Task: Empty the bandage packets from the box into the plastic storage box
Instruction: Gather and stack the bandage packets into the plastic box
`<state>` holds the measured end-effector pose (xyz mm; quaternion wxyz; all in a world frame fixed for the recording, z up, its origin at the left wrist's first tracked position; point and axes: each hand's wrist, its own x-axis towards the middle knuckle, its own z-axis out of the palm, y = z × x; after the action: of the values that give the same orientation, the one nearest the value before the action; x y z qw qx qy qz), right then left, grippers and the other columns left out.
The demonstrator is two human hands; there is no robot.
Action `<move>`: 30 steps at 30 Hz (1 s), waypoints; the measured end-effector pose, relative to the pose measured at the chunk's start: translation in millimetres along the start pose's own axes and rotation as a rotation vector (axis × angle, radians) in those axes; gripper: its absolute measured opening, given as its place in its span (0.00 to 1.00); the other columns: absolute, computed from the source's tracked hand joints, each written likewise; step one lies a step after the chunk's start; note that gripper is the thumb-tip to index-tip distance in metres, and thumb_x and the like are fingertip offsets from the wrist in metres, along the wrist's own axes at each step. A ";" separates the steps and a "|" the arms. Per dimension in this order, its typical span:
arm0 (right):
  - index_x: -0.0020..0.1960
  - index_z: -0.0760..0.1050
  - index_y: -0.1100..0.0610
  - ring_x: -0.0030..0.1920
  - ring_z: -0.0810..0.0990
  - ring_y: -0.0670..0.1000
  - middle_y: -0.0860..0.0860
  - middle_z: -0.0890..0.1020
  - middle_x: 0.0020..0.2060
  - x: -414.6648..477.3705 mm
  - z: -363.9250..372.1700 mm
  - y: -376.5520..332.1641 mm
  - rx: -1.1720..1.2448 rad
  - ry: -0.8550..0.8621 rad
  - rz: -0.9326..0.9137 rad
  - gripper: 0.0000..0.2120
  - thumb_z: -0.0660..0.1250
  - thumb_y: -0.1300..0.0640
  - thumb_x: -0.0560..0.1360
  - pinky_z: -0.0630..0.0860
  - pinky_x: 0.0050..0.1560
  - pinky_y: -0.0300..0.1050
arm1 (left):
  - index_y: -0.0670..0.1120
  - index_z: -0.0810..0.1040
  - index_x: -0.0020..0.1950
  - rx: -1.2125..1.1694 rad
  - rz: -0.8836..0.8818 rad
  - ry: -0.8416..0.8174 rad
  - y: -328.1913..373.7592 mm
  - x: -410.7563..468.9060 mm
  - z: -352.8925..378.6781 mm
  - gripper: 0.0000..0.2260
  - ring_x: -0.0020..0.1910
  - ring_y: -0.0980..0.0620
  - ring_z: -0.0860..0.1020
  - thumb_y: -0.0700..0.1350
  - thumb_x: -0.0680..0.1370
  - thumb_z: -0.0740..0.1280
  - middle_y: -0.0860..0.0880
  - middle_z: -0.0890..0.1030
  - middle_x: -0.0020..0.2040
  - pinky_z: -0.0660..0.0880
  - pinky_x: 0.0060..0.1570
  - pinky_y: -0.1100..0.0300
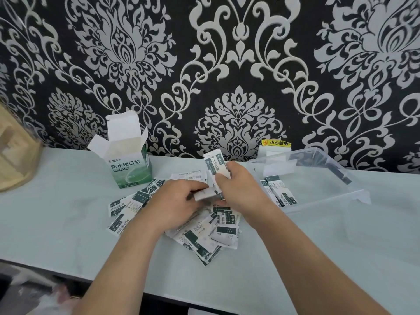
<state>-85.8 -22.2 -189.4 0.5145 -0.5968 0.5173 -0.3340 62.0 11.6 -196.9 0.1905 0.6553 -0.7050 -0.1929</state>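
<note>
The box of bandages stands upright on the table, its top flaps open, its green front with white lettering facing the person. Just to the right of the box and nearer the person, a loose pile of bandage packets lies spread flat on the table, many overlapping, the closest ones almost touching the box's base.

Both hands are over that pile, to the right of the box. The right hand has its fingers and thumb closed round a small stack of packets held on end, the top of the stack sticking up above the knuckles. The left hand, between the box and the right hand, has its fingers curled and pinches a single white packet right against the bottom of that stack; the two hands nearly touch.

Farther right of the box, beyond the hands, sits the clear plastic storage box, lidless, with a few packets already lying in the end nearest the box.

Behind it, against the black and silver patterned wallpaper, is a yellow warning label. Well to the left of the box, a pale wooden object sits at the table's edge
</note>
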 end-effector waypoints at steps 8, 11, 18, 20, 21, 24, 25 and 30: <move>0.58 0.73 0.57 0.46 0.82 0.53 0.57 0.82 0.51 -2.3 -12.6 -5.6 0.400 -0.060 0.144 0.08 0.57 0.61 0.82 0.82 0.38 0.45 | 0.47 0.82 0.43 -0.227 -0.042 0.226 4.1 -4.4 -2.0 0.10 0.39 0.45 0.80 0.48 0.80 0.64 0.48 0.83 0.37 0.74 0.37 0.57; 0.57 0.73 0.55 0.46 0.83 0.52 0.56 0.83 0.50 -0.6 -11.8 -3.1 0.369 -0.050 0.126 0.08 0.57 0.60 0.82 0.80 0.37 0.42 | 0.49 0.83 0.46 -0.469 -0.108 0.318 8.7 -6.1 -6.1 0.10 0.44 0.54 0.82 0.49 0.80 0.63 0.52 0.85 0.44 0.77 0.37 0.64; 0.58 0.73 0.52 0.40 0.82 0.49 0.53 0.84 0.51 -4.0 -6.0 -6.0 0.152 -0.026 0.009 0.08 0.58 0.57 0.81 0.81 0.39 0.46 | 0.43 0.83 0.48 -1.011 -0.239 0.435 19.7 -4.0 -11.7 0.13 0.49 0.47 0.84 0.52 0.79 0.64 0.47 0.86 0.47 0.77 0.55 0.48; 0.57 0.74 0.54 0.42 0.84 0.52 0.54 0.85 0.49 -8.3 -8.0 -11.2 0.318 -0.112 0.058 0.08 0.58 0.60 0.82 0.80 0.36 0.42 | 0.46 0.83 0.47 -0.978 -0.241 0.430 23.0 -2.4 -8.5 0.11 0.47 0.51 0.85 0.50 0.80 0.64 0.51 0.87 0.45 0.78 0.51 0.51; 0.57 0.75 0.55 0.46 0.84 0.54 0.55 0.85 0.49 -9.4 -8.9 -12.4 0.380 -0.142 0.073 0.10 0.56 0.61 0.82 0.81 0.37 0.44 | 0.48 0.83 0.46 -0.890 -0.235 0.433 24.4 -2.1 -6.5 0.10 0.44 0.54 0.84 0.50 0.80 0.63 0.53 0.86 0.43 0.78 0.47 0.54; 0.58 0.75 0.56 0.48 0.84 0.60 0.60 0.84 0.50 -13.5 -9.0 -15.1 0.508 -0.204 0.095 0.12 0.54 0.57 0.83 0.83 0.40 0.52 | 0.51 0.81 0.45 -0.690 -0.216 0.472 27.8 -1.3 -2.1 0.11 0.40 0.59 0.83 0.51 0.81 0.62 0.55 0.85 0.40 0.74 0.38 0.61; 0.59 0.74 0.56 0.47 0.84 0.61 0.60 0.84 0.50 -13.7 -9.0 -15.0 0.509 -0.223 0.079 0.11 0.55 0.56 0.83 0.83 0.41 0.54 | 0.51 0.81 0.45 -0.676 -0.213 0.472 28.5 -0.8 -1.3 0.11 0.38 0.60 0.82 0.51 0.81 0.61 0.55 0.85 0.39 0.74 0.37 0.61; 0.60 0.73 0.56 0.37 0.82 0.54 0.59 0.84 0.47 -13.4 -7.9 -13.4 0.409 -0.206 -0.058 0.10 0.62 0.63 0.80 0.80 0.35 0.44 | 0.47 0.81 0.47 -0.755 -0.201 0.408 32.7 -0.9 -1.6 0.14 0.29 0.54 0.78 0.54 0.81 0.61 0.47 0.85 0.37 0.76 0.30 0.57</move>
<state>-92.8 -12.3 -172.8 0.6650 -0.5258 0.3662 -0.3837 35.1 14.7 -178.5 0.5320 0.6299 -0.4659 -0.3212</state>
